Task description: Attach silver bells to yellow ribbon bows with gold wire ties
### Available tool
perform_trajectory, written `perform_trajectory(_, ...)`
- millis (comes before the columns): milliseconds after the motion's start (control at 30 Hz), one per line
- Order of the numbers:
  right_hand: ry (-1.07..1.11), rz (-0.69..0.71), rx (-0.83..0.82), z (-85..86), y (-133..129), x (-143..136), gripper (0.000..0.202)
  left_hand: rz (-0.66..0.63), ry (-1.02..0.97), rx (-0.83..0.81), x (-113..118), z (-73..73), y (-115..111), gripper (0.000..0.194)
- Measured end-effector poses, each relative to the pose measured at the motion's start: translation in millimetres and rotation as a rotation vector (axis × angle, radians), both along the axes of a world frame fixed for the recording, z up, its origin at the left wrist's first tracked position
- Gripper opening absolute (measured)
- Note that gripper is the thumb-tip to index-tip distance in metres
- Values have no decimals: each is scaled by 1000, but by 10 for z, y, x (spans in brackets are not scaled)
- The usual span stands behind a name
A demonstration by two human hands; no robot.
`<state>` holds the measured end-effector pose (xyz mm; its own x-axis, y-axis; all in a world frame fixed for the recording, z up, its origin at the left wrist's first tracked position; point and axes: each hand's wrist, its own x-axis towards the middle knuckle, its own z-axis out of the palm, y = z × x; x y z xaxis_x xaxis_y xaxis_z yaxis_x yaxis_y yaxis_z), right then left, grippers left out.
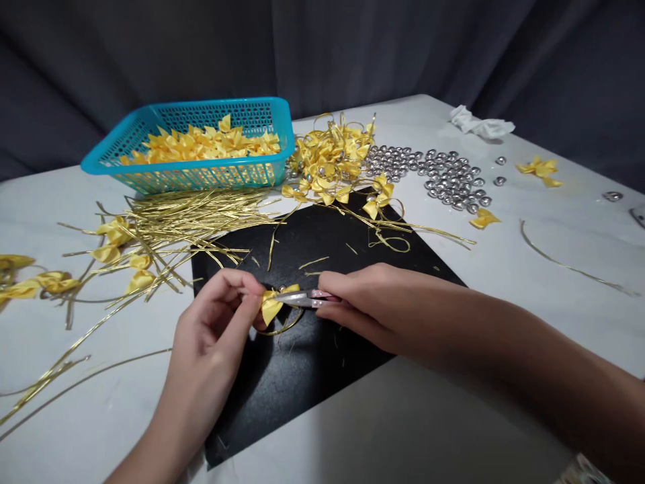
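Note:
Above a black board (262,390), my left hand (216,323) pinches a yellow ribbon bow (272,308) between thumb and fingers. A small bead shows at the top of the bow, and a loop of gold cord (288,328) hangs below it. My right hand (363,302) grips small scissors (302,298) with pinkish handles. Their blades point left and reach the bow close to the bead; whether they close on the cord I cannot tell. Thin gold cord scraps (313,262) lie on the board beyond my hands.
A turquoise basket (201,165) of yellow bows stands at the back left. Before it lies a heap of gold cords (196,218). Finished-looking bows (332,158) pile beside silver beads (453,178). A crumpled white tissue (481,124) is at the far right.

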<state>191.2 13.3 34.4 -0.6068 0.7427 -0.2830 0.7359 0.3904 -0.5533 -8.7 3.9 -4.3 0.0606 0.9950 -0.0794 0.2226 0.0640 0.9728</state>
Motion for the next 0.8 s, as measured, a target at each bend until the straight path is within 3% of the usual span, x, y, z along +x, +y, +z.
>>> perform_trajectory(433, 208, 57, -106, -46, 47, 20, 24, -4, -73, -14, -39, -18, -38, 8)
perform_trajectory(800, 294, 65, -131, -89, 42, 29, 26, -11, -13, -8, -43, -16, -30, 11)
